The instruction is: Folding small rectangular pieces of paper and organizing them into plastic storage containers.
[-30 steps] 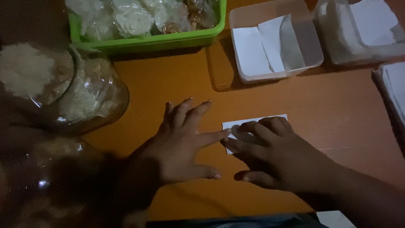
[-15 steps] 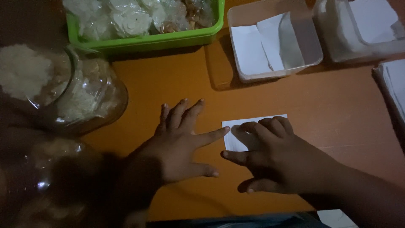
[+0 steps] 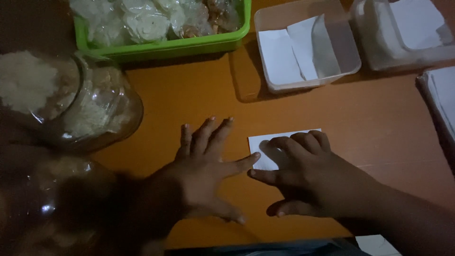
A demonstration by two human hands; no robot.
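Note:
A small white paper sheet [image 3: 265,144] lies flat on the orange table [image 3: 189,99]. My right hand [image 3: 308,173] rests on top of it, fingers spread and pressing down, covering most of the sheet. My left hand [image 3: 204,168] lies flat on the table just left of the paper, fingers apart, its index fingertip touching the sheet's left edge. Neither hand grips anything.
A green tray [image 3: 189,45] of clear wrapped snacks stands at the back. Right of it sit a clear box [image 3: 308,45] with white papers, another clear container [image 3: 403,33], and a paper stack [image 3: 443,102]. Plastic bags of pale food [image 3: 71,99] lie at the left.
Both hands have stayed on the paper with only small finger shifts. The sheet has not moved.

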